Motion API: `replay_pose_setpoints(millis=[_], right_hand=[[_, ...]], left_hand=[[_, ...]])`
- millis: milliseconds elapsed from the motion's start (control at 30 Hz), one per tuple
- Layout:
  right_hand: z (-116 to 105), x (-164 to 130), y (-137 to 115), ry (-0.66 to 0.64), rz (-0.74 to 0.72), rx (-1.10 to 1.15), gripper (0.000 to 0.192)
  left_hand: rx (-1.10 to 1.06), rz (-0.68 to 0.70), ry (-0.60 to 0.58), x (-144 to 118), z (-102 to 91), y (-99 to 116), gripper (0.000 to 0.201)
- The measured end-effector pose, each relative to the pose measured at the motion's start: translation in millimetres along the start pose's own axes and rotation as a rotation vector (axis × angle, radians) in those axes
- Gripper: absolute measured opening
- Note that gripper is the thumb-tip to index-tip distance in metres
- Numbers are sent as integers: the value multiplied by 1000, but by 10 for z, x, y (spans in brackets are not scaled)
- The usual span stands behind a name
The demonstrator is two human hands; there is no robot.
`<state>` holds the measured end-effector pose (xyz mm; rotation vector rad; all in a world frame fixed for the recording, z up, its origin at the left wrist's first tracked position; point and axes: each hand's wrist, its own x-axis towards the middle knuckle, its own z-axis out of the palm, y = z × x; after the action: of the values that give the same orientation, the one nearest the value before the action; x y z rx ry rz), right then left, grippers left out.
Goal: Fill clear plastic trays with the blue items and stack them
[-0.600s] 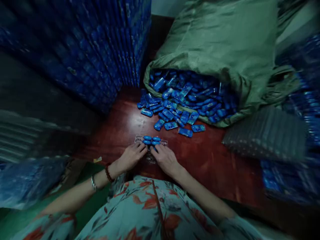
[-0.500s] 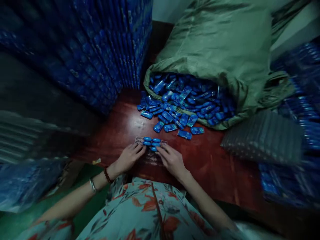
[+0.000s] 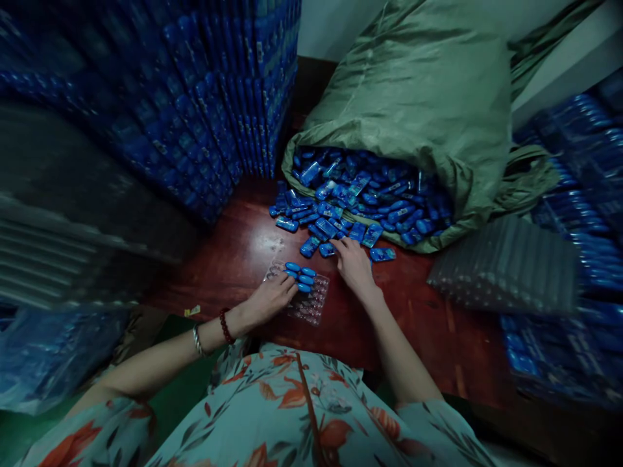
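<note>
A clear plastic blister tray [image 3: 314, 305] lies at an angle on the table in front of me. Several glossy blue packs [image 3: 305, 280] sit in two short columns in its upper part, and its lower hollows show bare. My left hand [image 3: 272, 299] lies over the tray's left side, fingers bent and pressed together at the left column; what is under the fingertips is mostly hidden. My right hand [image 3: 354, 264] is at the near edge of the loose pile, fingers curled down at a blue pack [image 3: 326, 250] and covering part of it.
A green woven sack [image 3: 413, 97] lies with its mouth towards me, blue packs [image 3: 360, 185] spilling out. Tall stacks of filled blue trays [image 3: 243, 97] rise at left. Nested clear trays [image 3: 506, 266] stand at right on the red-brown table [image 3: 413, 305], and more on the left.
My right hand has left the tray and moved up and right to the loose blue packs. My left hand has shifted slightly right over the tray, which now shows turned and more uncovered.
</note>
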<state>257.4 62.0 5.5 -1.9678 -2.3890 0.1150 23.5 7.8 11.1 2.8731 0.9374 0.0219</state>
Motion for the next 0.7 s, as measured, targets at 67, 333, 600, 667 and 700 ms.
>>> replay_pose_setpoints(millis=[67, 333, 600, 667, 700], right_hand=[[48, -23, 28, -31, -24, -6, 44], [21, 113, -145, -273, -35, -58, 36], [45, -458, 129, -117, 229, 363, 34], [81, -710, 116, 21, 301, 626, 31], [101, -827, 67, 60, 307, 749, 29]], left_hand=[[-82, -1, 105, -44, -52, -91, 18], [-358, -468, 122, 857, -102, -648, 31], [-462, -447, 9, 1165, 56, -772, 27], [-484, -455, 64, 904, -20, -822, 23], [-495, -462, 98, 737, -63, -843, 22]])
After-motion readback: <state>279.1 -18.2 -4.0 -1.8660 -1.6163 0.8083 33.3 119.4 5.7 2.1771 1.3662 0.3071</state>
